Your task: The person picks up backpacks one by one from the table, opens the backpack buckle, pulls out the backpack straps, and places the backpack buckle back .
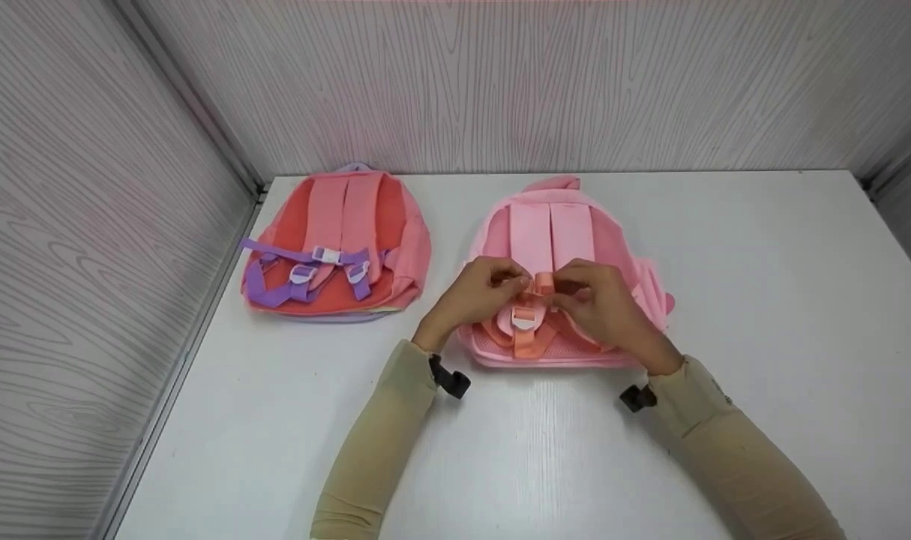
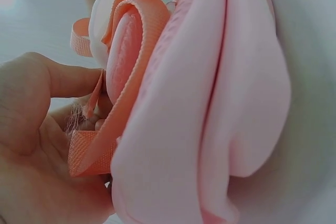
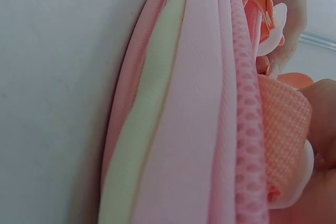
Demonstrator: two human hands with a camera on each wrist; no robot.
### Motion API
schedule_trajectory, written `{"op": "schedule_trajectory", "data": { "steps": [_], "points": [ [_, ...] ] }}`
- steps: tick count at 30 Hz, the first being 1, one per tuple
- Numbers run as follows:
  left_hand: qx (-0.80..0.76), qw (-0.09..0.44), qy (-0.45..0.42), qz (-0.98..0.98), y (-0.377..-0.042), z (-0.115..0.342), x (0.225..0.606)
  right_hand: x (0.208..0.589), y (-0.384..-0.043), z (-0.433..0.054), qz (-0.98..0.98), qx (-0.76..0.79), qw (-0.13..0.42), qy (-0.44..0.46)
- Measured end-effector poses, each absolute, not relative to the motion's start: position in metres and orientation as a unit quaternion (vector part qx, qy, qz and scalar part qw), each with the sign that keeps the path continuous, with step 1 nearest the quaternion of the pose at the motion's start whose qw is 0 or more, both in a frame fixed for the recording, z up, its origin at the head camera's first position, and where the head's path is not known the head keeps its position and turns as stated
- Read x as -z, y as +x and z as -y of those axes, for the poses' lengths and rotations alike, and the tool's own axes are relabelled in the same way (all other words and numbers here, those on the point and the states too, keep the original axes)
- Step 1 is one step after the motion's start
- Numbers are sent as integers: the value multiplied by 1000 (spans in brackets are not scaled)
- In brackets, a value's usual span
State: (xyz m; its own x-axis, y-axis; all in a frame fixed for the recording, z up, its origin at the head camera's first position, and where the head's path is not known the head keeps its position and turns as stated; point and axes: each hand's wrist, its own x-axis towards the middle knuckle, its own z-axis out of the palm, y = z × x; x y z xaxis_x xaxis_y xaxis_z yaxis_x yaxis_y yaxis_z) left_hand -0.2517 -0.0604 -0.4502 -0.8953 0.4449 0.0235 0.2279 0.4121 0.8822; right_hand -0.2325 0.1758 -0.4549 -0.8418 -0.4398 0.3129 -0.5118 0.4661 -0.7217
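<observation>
A light pink backpack (image 1: 531, 229) lies on the table with its shoulder straps facing up. My left hand (image 1: 481, 292) is over its lower middle, pinching an orange webbing strap between thumb and fingers. Loose threads fray from a strap end (image 2: 93, 98) at those fingertips in the left wrist view. From the other side, my right hand (image 1: 601, 304) pinches the orange webbing (image 3: 286, 132) close to the left fingertips. A white buckle (image 1: 524, 319) with orange webbing sits just below both hands. In the right wrist view, webbing and white plastic partly cover the right fingers.
To the left lies a second backpack (image 1: 414, 262), coral pink, with purple straps (image 1: 275, 294) and white buckles across it. Both bags rest on a white table (image 1: 530, 450). Wood-grain panels (image 1: 500, 82) stand behind and at the left. Each wrist wears a black camera mount (image 1: 452, 379).
</observation>
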Motion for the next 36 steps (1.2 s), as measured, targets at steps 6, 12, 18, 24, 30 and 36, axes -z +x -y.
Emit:
{"op": "schedule_trajectory", "data": {
  "steps": [6,12,18,24,30,36],
  "points": [
    [-511,114,200,-828,-251,60,448,454,-232,-176,856,-437,39,274],
    [-514,120,198,-826,-251,61,449,455,-233,-176,856,-439,38,270],
    [-515,117,202,-824,-251,59,451,457,-233,-176,854,-441,41,272],
    [-521,115,205,-820,-251,56,452,457,-233,-175,849,-444,51,282],
    [-524,117,199,-819,-250,54,451,457,-233,-175,851,-443,48,278],
    [-524,114,197,-821,-249,52,453,458,-232,-175,847,-451,46,279]
  ]
}}
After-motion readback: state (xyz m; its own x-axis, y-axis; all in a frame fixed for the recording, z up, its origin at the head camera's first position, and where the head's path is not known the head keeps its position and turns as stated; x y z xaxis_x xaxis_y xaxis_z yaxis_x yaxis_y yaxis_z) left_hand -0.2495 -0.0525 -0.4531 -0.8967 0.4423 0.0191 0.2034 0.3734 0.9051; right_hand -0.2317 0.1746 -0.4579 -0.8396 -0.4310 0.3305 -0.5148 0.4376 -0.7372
